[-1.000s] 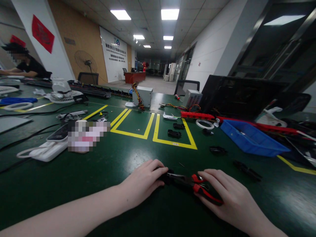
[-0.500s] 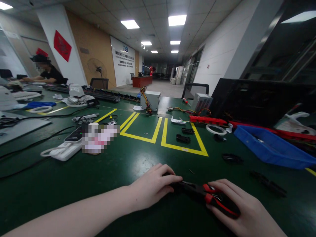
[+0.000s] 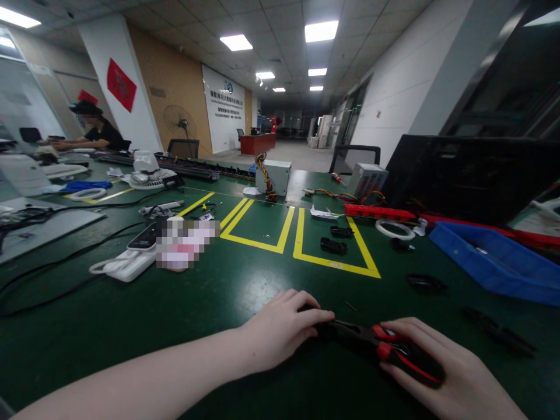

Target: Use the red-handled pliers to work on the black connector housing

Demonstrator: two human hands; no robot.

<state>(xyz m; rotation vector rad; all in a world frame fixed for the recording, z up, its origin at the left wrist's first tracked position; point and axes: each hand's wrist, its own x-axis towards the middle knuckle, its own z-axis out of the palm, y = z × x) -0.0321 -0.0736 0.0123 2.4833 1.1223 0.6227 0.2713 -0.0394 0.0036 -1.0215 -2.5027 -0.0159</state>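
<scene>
My left hand (image 3: pixel 282 329) rests low on the green table (image 3: pixel 131 315), fingers curled over a small dark part at the jaw end of red-and-black pliers (image 3: pixel 371 347). The part itself is hidden under my fingers. My right hand (image 3: pixel 441 367) is wrapped round the pliers' red handles at the lower right. The pliers lie nearly flat, jaws pointing left toward my left hand.
Yellow tape boxes (image 3: pixel 301 242) hold two small black parts (image 3: pixel 335 245). A blue bin (image 3: pixel 494 262), a white tape ring (image 3: pixel 396 228), red strips and black parts lie to the right. A white power strip (image 3: pixel 126 262) and cables lie left. A person (image 3: pixel 94 131) sits far left.
The view has swung left and slightly up, so both hands and the pliers sit further right and lower in frame. My grip on the pliers and the part looks the same.
</scene>
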